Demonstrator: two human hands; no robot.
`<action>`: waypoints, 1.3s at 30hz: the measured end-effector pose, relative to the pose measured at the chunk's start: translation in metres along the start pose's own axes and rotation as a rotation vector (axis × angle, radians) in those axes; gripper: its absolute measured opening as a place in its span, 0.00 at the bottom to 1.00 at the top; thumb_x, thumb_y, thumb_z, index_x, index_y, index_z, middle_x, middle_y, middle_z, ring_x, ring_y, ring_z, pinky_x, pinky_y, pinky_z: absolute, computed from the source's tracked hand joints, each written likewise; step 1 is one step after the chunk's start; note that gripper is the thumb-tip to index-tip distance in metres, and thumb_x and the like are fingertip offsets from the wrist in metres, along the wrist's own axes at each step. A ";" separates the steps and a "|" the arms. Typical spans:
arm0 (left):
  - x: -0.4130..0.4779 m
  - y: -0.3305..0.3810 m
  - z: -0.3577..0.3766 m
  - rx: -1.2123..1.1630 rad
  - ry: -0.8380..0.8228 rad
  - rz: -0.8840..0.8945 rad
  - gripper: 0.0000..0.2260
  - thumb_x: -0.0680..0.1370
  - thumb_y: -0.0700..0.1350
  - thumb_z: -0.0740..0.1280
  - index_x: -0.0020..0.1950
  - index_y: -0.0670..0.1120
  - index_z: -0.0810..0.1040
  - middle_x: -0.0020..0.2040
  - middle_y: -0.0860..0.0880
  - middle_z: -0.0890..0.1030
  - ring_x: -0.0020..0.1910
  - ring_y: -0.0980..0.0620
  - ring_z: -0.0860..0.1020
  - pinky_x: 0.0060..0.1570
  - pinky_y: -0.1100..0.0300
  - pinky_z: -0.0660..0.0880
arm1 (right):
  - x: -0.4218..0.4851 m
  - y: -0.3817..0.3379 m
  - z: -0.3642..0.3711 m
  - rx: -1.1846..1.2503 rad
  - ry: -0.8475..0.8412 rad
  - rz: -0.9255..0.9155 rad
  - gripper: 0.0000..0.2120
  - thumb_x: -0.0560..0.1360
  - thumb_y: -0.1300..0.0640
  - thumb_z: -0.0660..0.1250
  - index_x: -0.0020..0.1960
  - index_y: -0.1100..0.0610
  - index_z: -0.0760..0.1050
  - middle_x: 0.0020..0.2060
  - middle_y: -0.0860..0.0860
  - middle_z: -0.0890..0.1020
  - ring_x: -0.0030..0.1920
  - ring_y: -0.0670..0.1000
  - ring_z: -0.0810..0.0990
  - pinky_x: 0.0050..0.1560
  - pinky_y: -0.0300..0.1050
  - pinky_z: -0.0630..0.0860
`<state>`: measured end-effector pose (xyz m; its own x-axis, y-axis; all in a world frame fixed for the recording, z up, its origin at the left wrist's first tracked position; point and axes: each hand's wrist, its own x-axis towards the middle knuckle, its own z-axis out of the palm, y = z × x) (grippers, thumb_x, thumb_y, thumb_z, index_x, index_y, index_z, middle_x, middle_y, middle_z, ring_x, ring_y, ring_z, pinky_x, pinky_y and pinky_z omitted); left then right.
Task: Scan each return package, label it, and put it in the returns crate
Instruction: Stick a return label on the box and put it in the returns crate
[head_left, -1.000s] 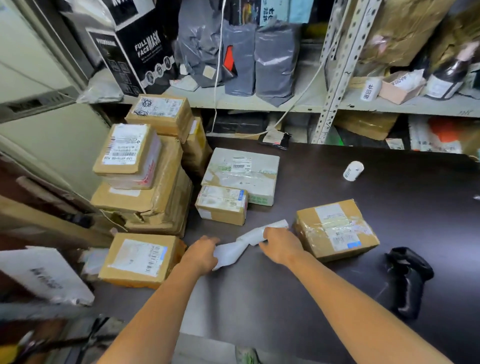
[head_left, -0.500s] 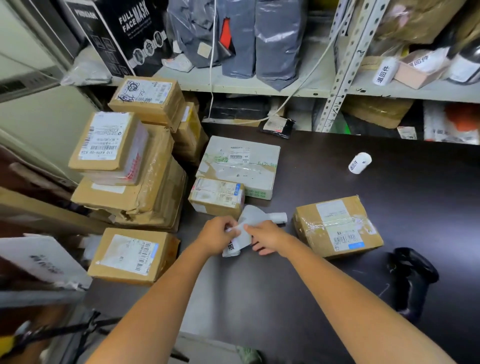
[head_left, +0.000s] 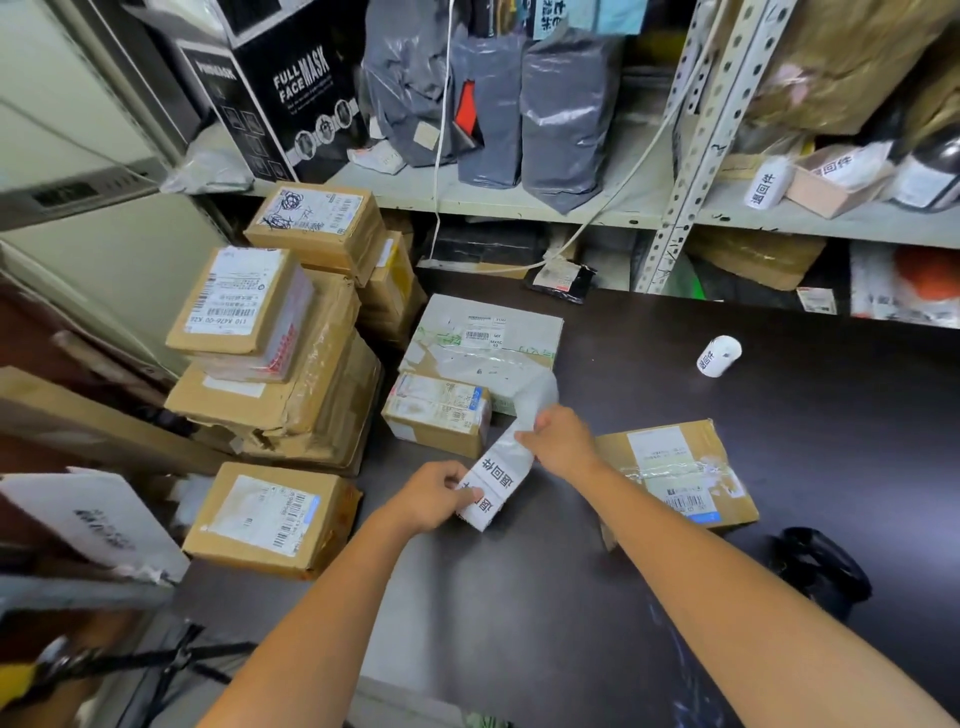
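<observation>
- The left hand (head_left: 434, 496) pinches the lower end of a white label strip (head_left: 501, 480) above the dark desk (head_left: 519, 597).
- The right hand (head_left: 563, 441) grips the same strip higher up.
- A taped cardboard package (head_left: 675, 475) lies on the desk just beside the right wrist.
- A black scanner (head_left: 821, 571) lies near this package, on its right.

Centre: label strip (head_left: 501, 480), white paper, faint gloss. Right of centre: package (head_left: 691, 467), matt brown cardboard, glossy clear tape. Underneath: desk (head_left: 675, 332), dark, smooth, low sheen. Upper centre: mailer bags (head_left: 566, 119), grey wrinkled glossy plastic. Upper right: shelf upright (head_left: 701, 130), perforated painted metal.
</observation>
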<state>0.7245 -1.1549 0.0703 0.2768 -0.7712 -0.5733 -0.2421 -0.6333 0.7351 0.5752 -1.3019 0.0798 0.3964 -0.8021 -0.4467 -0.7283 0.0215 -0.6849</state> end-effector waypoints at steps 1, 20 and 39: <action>0.001 0.002 0.001 -0.018 0.007 0.014 0.04 0.76 0.41 0.72 0.46 0.43 0.78 0.44 0.47 0.84 0.42 0.54 0.80 0.44 0.62 0.76 | -0.007 -0.003 -0.003 -0.108 0.030 -0.018 0.15 0.70 0.48 0.74 0.49 0.55 0.73 0.45 0.52 0.77 0.49 0.56 0.79 0.46 0.49 0.76; 0.003 0.015 -0.003 -0.003 -0.047 0.078 0.09 0.75 0.33 0.69 0.49 0.46 0.83 0.46 0.46 0.85 0.43 0.55 0.82 0.47 0.61 0.78 | -0.024 -0.016 0.009 -0.325 -0.240 -0.280 0.11 0.76 0.60 0.67 0.36 0.52 0.79 0.36 0.48 0.80 0.42 0.49 0.75 0.45 0.41 0.71; 0.016 0.078 0.050 0.480 0.185 0.262 0.18 0.77 0.46 0.67 0.67 0.51 0.75 0.64 0.50 0.76 0.60 0.50 0.77 0.62 0.56 0.72 | -0.037 0.036 -0.125 -0.145 0.133 0.009 0.18 0.74 0.50 0.63 0.29 0.58 0.68 0.28 0.56 0.70 0.32 0.53 0.68 0.35 0.45 0.67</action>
<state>0.6637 -1.2200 0.1003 0.2983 -0.9096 -0.2892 -0.7077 -0.4141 0.5725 0.4643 -1.3460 0.1433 0.3191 -0.8744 -0.3656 -0.8083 -0.0497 -0.5866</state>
